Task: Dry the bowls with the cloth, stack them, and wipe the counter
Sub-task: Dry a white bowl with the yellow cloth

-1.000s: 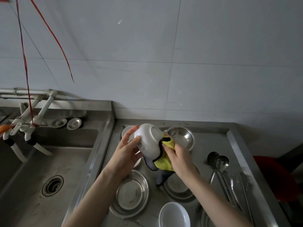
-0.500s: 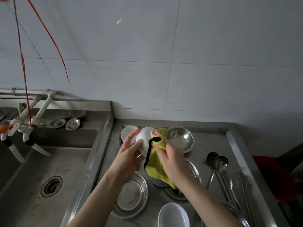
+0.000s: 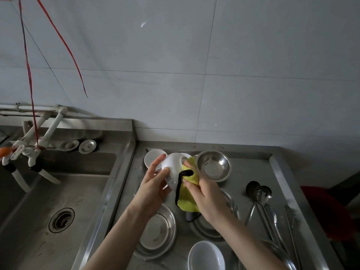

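In the middle of the frame, your left hand curls its fingers round the white bowl and tips it on its side, likely so the cloth can reach it. Your right hand pinches the yellow cloth and presses it on the bowl. The cloth hides the spot it rubs, so you cannot tell if the bowl is dry. A second white bowl is cut off at the bottom edge.

cloth prob. further round bowl
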Motion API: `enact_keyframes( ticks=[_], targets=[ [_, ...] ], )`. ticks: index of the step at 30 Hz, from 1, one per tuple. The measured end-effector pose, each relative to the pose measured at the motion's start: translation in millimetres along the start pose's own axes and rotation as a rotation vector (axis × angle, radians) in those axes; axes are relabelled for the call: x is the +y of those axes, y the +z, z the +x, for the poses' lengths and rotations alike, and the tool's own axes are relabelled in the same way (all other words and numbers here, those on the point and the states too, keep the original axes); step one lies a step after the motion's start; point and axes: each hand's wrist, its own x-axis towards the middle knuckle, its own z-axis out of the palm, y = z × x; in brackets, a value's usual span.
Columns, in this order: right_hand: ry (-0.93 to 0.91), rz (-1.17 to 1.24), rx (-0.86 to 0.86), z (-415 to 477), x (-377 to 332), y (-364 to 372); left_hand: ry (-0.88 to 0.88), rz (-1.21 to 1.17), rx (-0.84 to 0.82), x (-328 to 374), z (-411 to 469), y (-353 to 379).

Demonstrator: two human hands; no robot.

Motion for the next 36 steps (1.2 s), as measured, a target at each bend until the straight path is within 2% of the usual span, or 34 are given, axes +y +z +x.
enact_keyframes(
  ticks=[7,11,17,21,24,29,36],
  targets=[
    [0.121,0.103,0.179,18.6,8.9,-9.7,-0.008,0.171,-0.113,-1.2,-3.6,7.1],
    [0.124,0.041,0.128,28.3,8.4,-18.0,-0.043,0.195,-0.204,1.4,-5.4,5.7],
    [-0.058,-0.094,-0.013,18.0,0.4,-12.1,-0.045,0.167,-0.175,-0.6,-1.6,1.8],
    [-0.240,-0.193,-0.081,4.5,-0.8,-7.2,-0.059,0.094,-0.057,-6.5,4.9,-8.2],
    [-0.309,-0.261,-0.163,-9.7,-2.8,-3.6,-0.069,-0.003,-0.017,-6.6,5.4,-9.4],
    [-0.305,-0.332,-0.182,-22.1,14.1,-4.5,-0.048,-0.042,0.019,-2.6,4.8,-11.2],
    [-0.220,-0.156,-0.066,-30.9,18.9,5.4,-0.013,-0.045,0.020,3.9,4.6,-8.3]
  ],
)
